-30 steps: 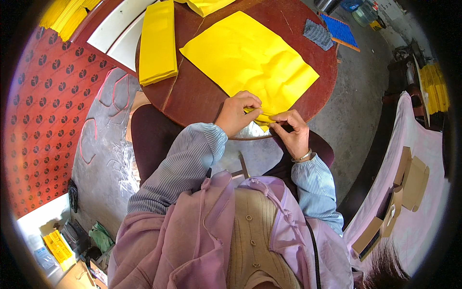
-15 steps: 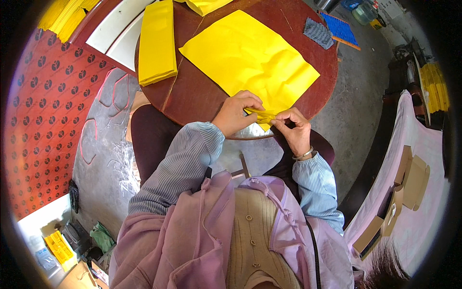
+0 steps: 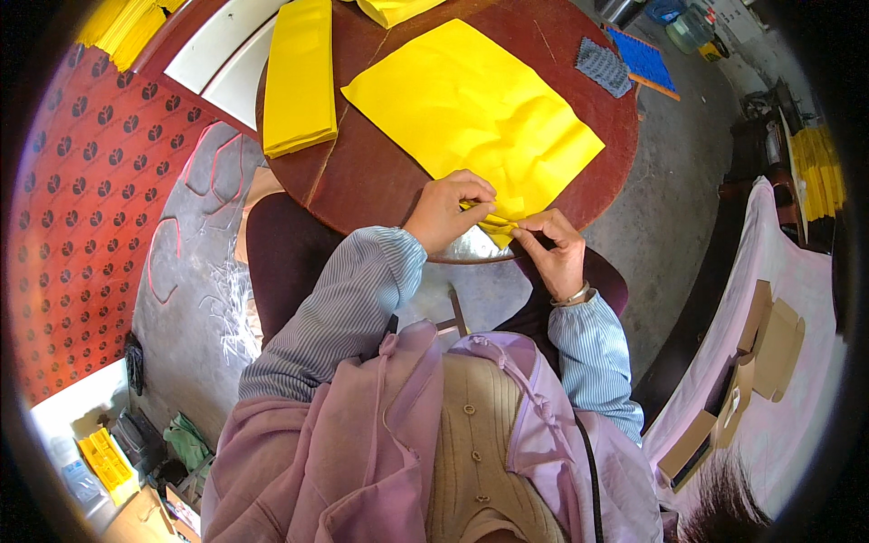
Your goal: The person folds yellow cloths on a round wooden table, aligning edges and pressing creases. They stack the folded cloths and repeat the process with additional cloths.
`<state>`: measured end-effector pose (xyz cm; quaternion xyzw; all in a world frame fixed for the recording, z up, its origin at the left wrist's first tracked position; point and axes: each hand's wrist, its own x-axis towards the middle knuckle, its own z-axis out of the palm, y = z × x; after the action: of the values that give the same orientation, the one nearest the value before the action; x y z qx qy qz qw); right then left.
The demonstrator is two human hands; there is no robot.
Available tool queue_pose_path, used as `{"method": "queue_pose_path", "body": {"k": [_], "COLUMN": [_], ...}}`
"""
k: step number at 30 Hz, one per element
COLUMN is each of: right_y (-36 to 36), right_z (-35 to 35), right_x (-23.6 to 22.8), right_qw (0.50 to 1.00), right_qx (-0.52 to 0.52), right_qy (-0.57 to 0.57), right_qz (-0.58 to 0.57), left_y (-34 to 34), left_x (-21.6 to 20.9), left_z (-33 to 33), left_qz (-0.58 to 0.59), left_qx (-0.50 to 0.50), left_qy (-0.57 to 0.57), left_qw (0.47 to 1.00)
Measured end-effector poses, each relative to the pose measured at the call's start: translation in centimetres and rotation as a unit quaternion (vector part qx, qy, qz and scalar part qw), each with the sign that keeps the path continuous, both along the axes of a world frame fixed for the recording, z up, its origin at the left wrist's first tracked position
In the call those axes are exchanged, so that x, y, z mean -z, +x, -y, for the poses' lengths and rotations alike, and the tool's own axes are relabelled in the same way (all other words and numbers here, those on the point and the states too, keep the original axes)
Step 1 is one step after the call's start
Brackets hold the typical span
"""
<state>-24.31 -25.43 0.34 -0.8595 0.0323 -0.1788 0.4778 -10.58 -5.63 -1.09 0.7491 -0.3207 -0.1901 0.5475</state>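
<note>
A large yellow sheet (image 3: 471, 100), paper or thin cloth, lies across the round red-brown table (image 3: 371, 185), its near corner gathered at the table's front edge. My left hand (image 3: 445, 213) pinches the small folds of that corner between thumb and fingers. Close by on the right, my right hand (image 3: 554, 252) grips the same folded edge with thumb and forefinger. The fingertips partly hide the folds, so their exact shape cannot be made out. To the left, a long folded yellow stack (image 3: 299, 77) rests on the table.
Another yellow piece (image 3: 394, 9) lies at the table's far edge. A grey knitted cloth (image 3: 605, 68) sits at the table's right rim, near a blue board (image 3: 644, 61). Opened cardboard boxes (image 3: 778, 348) lie on a pink cloth at right. White strands (image 3: 233, 312) litter the floor at left.
The gathered corner looks flatter and slightly lower between my hands. My right hand's fingers have shifted a little down along the fold; my left hand has barely moved.
</note>
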Motion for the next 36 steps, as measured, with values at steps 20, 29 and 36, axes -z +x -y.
{"method": "queue_pose_path", "body": {"k": [20, 29, 36], "right_y": [0.0, 0.0, 0.2], "right_z": [-0.2, -0.1, -0.1], "right_x": [1.0, 0.1, 0.0], "right_qw": [0.997, 1.000, 0.998], "right_qx": [0.033, 0.012, 0.029], "right_qy": [0.069, 0.015, 0.046], "right_qz": [-0.023, -0.001, -0.041], "left_y": [-0.3, 0.1, 0.4], "left_x": [0.2, 0.1, 0.2], "left_z": [0.5, 0.1, -0.4], "left_qz": [0.000, -0.026, 0.016], "left_qx": [-0.023, -0.002, 0.030], "left_qy": [-0.012, -0.001, -0.015], "left_qw": [1.000, 1.000, 0.999]}}
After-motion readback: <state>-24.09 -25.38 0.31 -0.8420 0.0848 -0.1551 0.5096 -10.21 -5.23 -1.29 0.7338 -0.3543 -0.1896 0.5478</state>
